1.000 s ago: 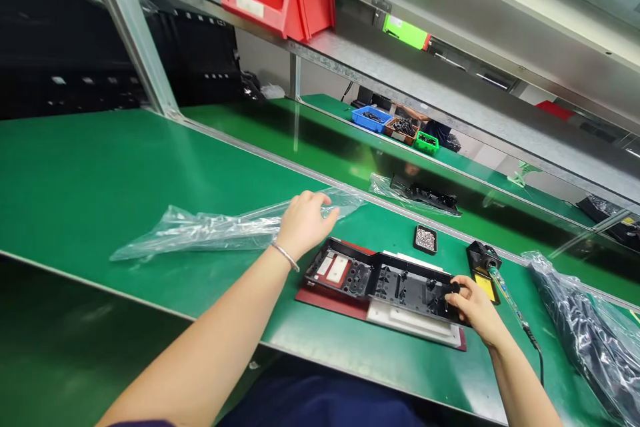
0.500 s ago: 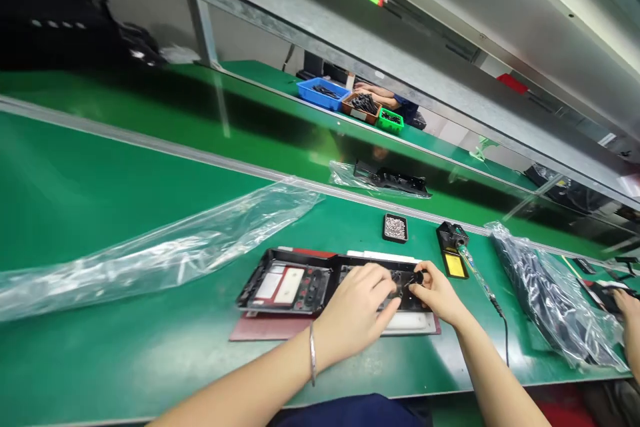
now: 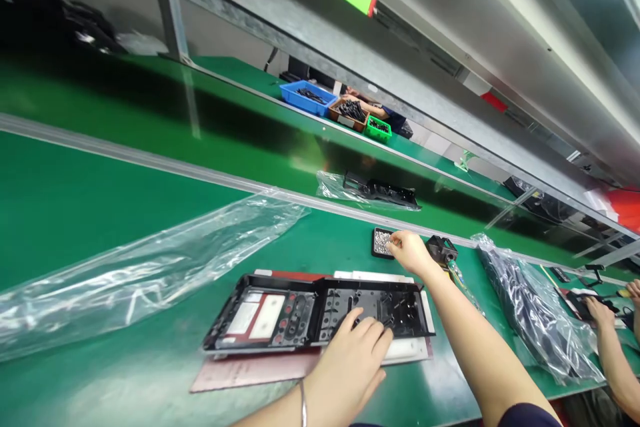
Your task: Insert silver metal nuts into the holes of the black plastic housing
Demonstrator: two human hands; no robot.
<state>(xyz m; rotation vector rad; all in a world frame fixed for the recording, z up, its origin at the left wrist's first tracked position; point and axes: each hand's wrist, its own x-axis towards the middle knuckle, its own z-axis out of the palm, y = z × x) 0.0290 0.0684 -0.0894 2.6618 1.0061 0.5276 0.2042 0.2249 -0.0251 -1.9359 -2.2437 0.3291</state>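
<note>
A ribbed, black plastic housing (image 3: 320,312), long and shallow, lies toward the front edge of the glossy green desk (image 3: 135,377), its near rim beneath the left hand's (image 3: 353,360) loosely spread fingers. Beyond it, near the back edge, the right hand (image 3: 414,253) bunches its fingertips at a small dark tray (image 3: 374,241) of silvery pieces (image 3: 383,241); whether they pinch any cannot be told.

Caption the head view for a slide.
Left hand at the black housing, right hand at the tray of silvery parts.
</note>
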